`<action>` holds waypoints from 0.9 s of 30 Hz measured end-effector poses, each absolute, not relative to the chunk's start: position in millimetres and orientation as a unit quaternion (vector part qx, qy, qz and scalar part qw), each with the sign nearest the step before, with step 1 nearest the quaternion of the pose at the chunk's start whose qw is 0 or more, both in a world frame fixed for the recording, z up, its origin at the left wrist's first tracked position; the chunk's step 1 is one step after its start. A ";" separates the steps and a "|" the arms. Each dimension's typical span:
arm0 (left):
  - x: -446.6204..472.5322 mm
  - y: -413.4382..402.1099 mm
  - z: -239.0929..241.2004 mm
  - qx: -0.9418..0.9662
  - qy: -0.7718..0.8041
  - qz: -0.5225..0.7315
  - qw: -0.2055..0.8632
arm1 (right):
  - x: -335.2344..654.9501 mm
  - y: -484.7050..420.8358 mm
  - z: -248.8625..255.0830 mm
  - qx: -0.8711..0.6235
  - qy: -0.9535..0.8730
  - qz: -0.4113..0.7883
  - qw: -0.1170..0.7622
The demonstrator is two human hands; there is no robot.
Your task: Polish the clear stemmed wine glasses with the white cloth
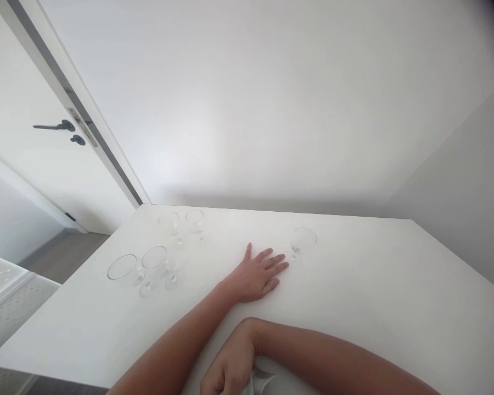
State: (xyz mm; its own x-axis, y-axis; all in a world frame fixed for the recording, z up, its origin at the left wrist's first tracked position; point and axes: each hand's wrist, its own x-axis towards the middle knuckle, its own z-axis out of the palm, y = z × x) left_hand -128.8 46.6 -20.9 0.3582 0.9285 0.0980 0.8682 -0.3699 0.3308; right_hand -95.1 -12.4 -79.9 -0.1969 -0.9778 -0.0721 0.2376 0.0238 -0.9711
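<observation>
My left hand (257,274) lies flat and open on the white table (374,285), fingers spread and pointing right. Its fingertips are just short of the stem of a clear wine glass (303,240) that stands alone. My right hand (230,373) is at the near edge, curled shut around what looks like a white cloth (261,379); part of it is cut off by the frame. Two more glasses (154,258) stand at the left of the table, with another pair (183,221) behind them near the far edge.
A white wall rises directly behind the table. At the left is a white door with a dark handle (55,127). A white perforated piece of furniture (8,299) stands by the table's left corner, over a grey floor.
</observation>
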 end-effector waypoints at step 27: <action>-185.7 34.2 -8.5 0.062 0.557 0.798 0.221 | -82.3 8.3 -76.4 -0.234 0.493 -0.667 0.506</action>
State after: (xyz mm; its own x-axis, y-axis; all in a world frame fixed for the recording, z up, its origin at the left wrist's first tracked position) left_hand -185.7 34.2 -8.5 -0.8942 0.4224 -0.1479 -0.2847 -0.2818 0.9163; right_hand -82.3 8.3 -76.4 -0.3777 -0.9067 -0.1876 0.4453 -0.0002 -0.8954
